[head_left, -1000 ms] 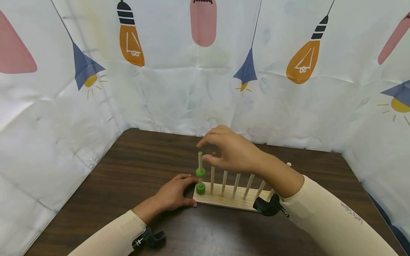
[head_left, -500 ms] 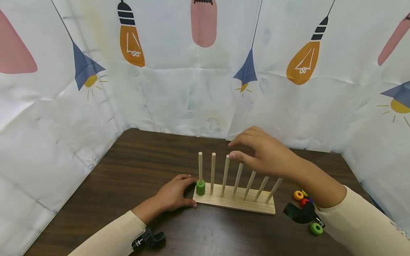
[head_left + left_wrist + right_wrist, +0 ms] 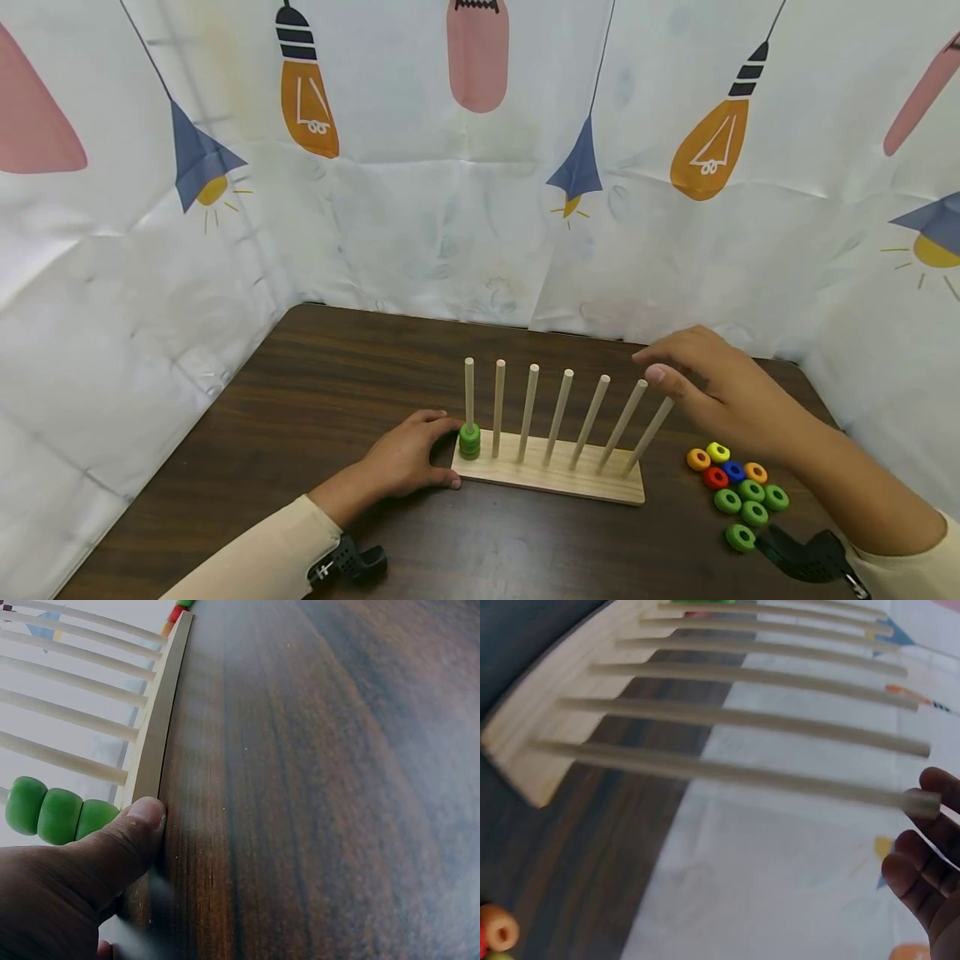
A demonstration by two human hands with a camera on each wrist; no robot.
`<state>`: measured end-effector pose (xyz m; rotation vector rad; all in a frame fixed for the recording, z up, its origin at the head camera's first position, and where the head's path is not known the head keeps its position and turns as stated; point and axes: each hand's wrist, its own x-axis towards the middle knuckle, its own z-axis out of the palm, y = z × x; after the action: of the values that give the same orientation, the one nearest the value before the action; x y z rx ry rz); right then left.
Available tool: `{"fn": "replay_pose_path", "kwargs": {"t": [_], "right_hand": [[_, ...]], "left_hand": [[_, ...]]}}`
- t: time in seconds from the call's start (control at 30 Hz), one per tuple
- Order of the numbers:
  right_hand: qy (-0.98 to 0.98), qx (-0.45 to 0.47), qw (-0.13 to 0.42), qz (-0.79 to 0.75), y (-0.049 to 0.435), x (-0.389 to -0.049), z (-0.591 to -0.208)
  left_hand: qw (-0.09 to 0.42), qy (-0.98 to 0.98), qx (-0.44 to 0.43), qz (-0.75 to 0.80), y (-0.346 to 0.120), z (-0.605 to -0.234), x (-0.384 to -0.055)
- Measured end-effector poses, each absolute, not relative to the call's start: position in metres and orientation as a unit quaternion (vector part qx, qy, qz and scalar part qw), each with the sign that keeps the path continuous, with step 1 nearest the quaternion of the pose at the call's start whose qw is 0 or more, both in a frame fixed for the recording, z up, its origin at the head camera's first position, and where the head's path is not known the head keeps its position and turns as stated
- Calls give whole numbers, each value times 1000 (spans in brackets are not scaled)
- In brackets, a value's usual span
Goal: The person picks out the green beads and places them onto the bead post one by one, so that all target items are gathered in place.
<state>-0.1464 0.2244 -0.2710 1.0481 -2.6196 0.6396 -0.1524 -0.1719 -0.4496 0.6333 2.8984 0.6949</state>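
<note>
A pale wooden peg board (image 3: 540, 473) with a row of several upright pegs stands on the table. On its leftmost peg, three green rings (image 3: 60, 811) are stacked down at the base. My left hand (image 3: 407, 454) grips the board's left end, thumb at the front edge and fingers at the back. My right hand (image 3: 723, 396) is in the air by the top of the rightmost peg (image 3: 742, 776), fingers loosely bent and holding nothing. Loose rings lie below it: several green rings (image 3: 752, 490), a red ring (image 3: 716, 477) and a blue ring (image 3: 733, 472).
Two orange rings, one of them at the left of the loose group (image 3: 698, 459), and a yellow ring (image 3: 717, 452) lie there too. The dark wooden table (image 3: 360, 358) ends at a white printed curtain (image 3: 420, 233) behind.
The green ring on the first peg has dropped onto the others below it. My right hand has moved right, away from that peg, uncovering the loose rings. My left hand stays put.
</note>
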Motion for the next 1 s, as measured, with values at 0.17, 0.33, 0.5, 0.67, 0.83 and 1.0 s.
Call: {"fn": "replay_pose_path", "kwargs": {"t": [0.17, 0.33, 0.5, 0.67, 0.83, 1.0], "right_hand": [[-913, 318, 136, 214, 253, -134, -288], [-928, 248, 158, 230, 281, -123, -304], [-938, 193, 146, 248, 311, -118, -319], [-949, 182, 127, 225, 329, -113, -340], [-959, 165, 89, 213, 341, -106, -374], [-958, 211, 102, 166, 352, -98, -409]], "left_hand": [[50, 951, 206, 226, -172, -449, -153], [51, 952, 200, 225, -171, -448, -152], [49, 953, 198, 225, -170, -447, -152], [46, 954, 193, 225, -170, -447, -152], [46, 953, 197, 228, -170, -447, -151], [50, 952, 198, 230, -169, -446, -151]]}}
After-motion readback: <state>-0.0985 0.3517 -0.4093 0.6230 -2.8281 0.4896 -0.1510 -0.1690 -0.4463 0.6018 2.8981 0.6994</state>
